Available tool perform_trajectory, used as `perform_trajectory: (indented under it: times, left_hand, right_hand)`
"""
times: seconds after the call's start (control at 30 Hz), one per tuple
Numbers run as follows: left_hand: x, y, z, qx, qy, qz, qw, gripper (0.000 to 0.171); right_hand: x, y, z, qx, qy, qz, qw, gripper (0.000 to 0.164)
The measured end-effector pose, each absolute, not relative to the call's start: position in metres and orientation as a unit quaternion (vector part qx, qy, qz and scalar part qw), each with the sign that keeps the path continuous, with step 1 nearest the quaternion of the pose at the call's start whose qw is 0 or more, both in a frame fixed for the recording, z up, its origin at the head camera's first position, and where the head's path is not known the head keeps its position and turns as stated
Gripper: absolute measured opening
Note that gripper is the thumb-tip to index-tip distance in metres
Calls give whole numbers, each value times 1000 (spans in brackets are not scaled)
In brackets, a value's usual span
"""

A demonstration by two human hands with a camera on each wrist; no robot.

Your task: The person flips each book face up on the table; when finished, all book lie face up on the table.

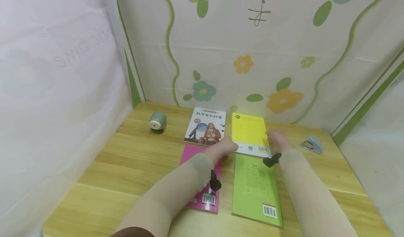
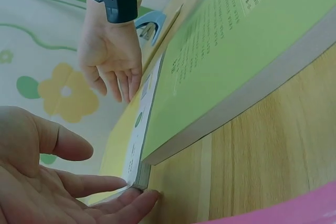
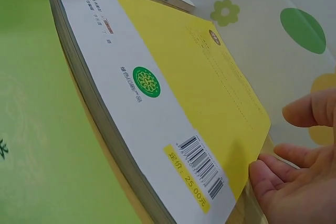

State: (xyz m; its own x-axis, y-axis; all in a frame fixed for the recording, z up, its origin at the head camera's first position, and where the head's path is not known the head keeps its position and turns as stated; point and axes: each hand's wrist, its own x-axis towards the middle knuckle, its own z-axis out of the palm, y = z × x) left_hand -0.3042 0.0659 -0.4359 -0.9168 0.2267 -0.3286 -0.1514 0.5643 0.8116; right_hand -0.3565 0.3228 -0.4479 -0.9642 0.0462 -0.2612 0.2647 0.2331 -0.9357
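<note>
A yellow-and-white book (image 1: 248, 130) lies flat on the wooden table, back cover up, with a barcode and a round green mark. At its near left corner is my left hand (image 1: 224, 147); in the left wrist view its loosely extended fingers (image 2: 97, 182) touch that corner, thumb raised clear. On the opposite side, my right hand (image 1: 278, 140) has its fingertips against the book's right edge. The right wrist view shows that thumb (image 3: 310, 109) held away from the cover. Just nearer than the yellow book lies a green book (image 1: 254, 188).
A white illustrated book (image 1: 205, 126) lies at the back left, and a pink book (image 1: 205, 198) lies partly under my left forearm. A green pencil sharpener (image 1: 157, 121) stands far left. A blue stapler (image 1: 311, 145) is on the right. Patterned cloth (image 1: 221, 37) hangs behind the table.
</note>
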Motion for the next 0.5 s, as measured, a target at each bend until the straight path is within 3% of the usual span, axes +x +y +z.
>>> perform_trajectory:
  times: [0.2,0.33,0.5]
  left_hand:
    - [-300,69,-433,7,850,487,200,32]
    - [-303,72,-433,-15,842,500,199,32]
    - [-307,73,-433,-55,814,538,211,27]
  right_hand:
    - [-355,323,-450,102,761,-633,100,7]
    - [-354,323,-451,112,743,-651,112,7]
    - [-355,323,-453,126,729,-661,125,44]
